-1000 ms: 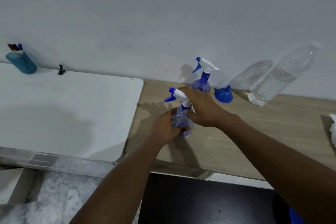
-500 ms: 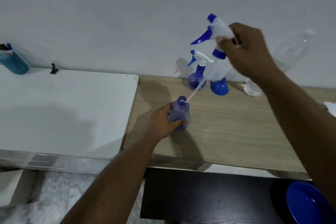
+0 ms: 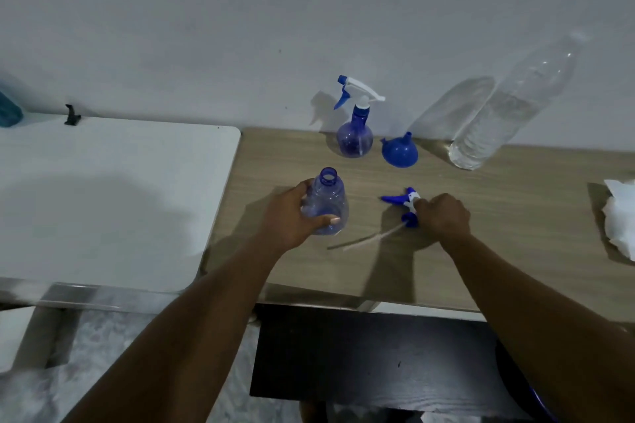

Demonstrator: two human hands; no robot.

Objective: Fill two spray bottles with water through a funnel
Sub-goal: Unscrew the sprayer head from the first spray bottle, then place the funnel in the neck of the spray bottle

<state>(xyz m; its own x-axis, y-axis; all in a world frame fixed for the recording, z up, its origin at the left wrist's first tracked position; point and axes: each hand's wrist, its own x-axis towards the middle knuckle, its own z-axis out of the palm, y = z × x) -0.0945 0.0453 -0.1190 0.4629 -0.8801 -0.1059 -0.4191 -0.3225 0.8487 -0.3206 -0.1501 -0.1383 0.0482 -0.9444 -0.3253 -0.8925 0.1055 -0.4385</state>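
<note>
The left hand [image 3: 292, 216] wraps round the open bottle [image 3: 328, 203], which stands on the wooden table [image 3: 481, 244] with its top off. The right hand [image 3: 443, 216] is closed on the spray top [image 3: 405, 203] and holds it low on the table. The two hands are apart. The funnel [image 3: 399, 151] sits spout up near the wall, between the other spray bottle [image 3: 355, 134] and the big water bottle [image 3: 508, 110]. The open bottle looks light, so it may tip over if the hand lets go. Pouring too fast could make the funnel spill over.
</note>
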